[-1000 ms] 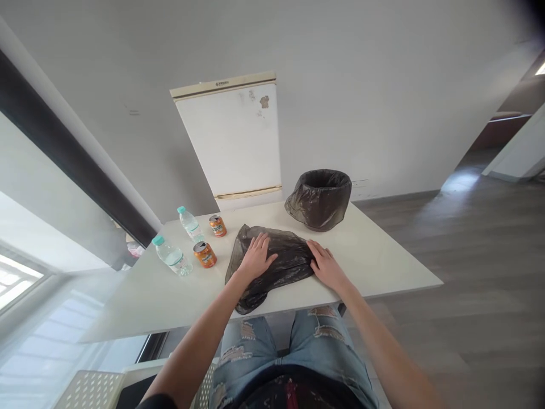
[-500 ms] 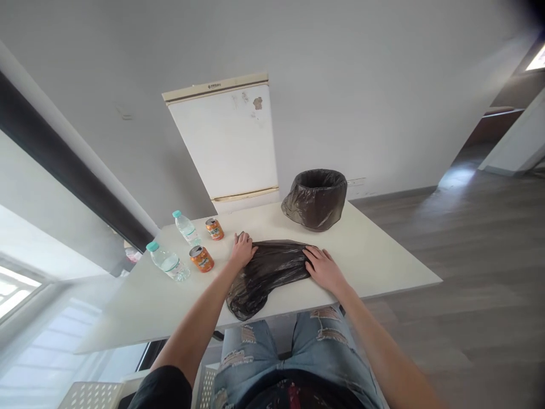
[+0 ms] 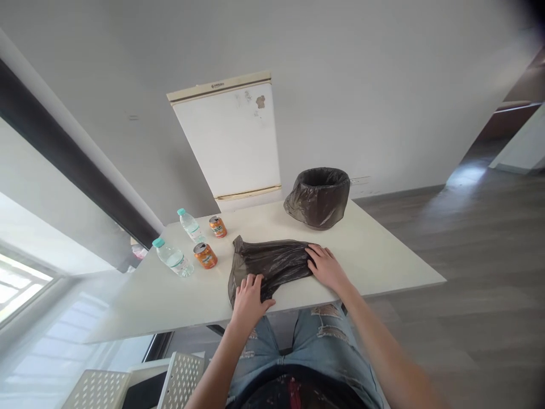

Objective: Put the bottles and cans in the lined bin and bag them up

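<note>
A black plastic garbage bag (image 3: 276, 258) lies wrinkled across the front of the white table (image 3: 374, 255). On its near left part rests my left hand (image 3: 250, 298), fingers over the film and thumb held apart. My right hand (image 3: 327, 267) lies on the bag's narrower right end, fingers stretched out and touching the plastic. Behind the bag stands a round bin (image 3: 321, 199), covered by another black bag folded over its rim; only its bag-covered outside and dark opening show.
Left of the bag stand two orange drink cans (image 3: 205, 255) and two clear bottles (image 3: 174, 259) with turquoise caps. A white fridge (image 3: 230, 142) is behind the table. A perforated white chair (image 3: 183, 380) is below the table at lower left.
My left hand went to the bag's far left corner, then came back toward me to its near left part. The bag's left side is spread wider; my right hand stays at its right end.
</note>
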